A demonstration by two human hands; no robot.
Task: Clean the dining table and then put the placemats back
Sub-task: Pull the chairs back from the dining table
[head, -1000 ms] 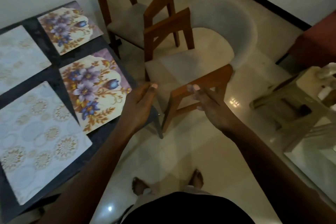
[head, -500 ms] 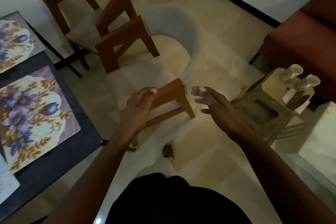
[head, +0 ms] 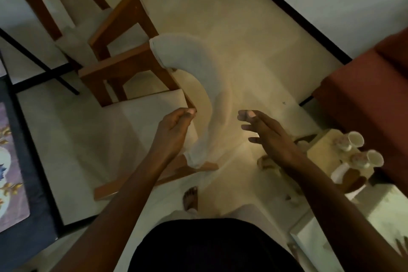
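Only the corner of the dark dining table (head: 35,234) shows at the lower left, and one floral placemat (head: 11,174) lies flat on it. My left hand (head: 174,132) hangs over the nearest chair (head: 132,121) with loosely curled fingers, its fingertips by the end of the wooden arm. I cannot tell whether they touch the wood. To the right of the chair's curved pale backrest (head: 198,81), my right hand (head: 267,132) is held out flat above the floor with its fingers spread and nothing in it.
A second wooden chair (head: 72,26) stands behind the first, at the upper left. A pale stool (head: 320,150) carrying two cups (head: 355,140) is at the right, in front of a red sofa (head: 364,95). My bare foot (head: 191,199) is on the tiled floor.
The view has swung right, away from the table, so most placemats have left the frame. The chair now sits under my hands, which keep about the same pose.
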